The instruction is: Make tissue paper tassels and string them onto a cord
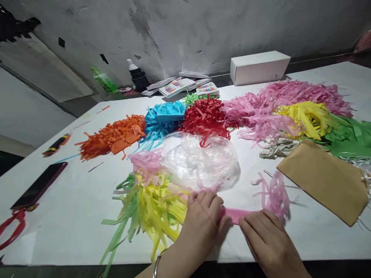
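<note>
A pink tissue-paper tassel stretches between my two hands near the table's front edge. Its flat, solid middle shows between them, and cut fringe spreads out beyond my right hand. My left hand, with a bracelet on the wrist, is closed on the left part of the strip. Bent fingers of my right hand grip the right part; the fingertips are partly hidden. Against my left hand lies a yellow fringe bundle with green strips. Just behind sits a crumpled transparent plastic bag.
Orange, blue, red and pink fringe piles line the back. A brown envelope lies right. Red-handled scissors, a phone and a cutter knife are left. A white box stands behind.
</note>
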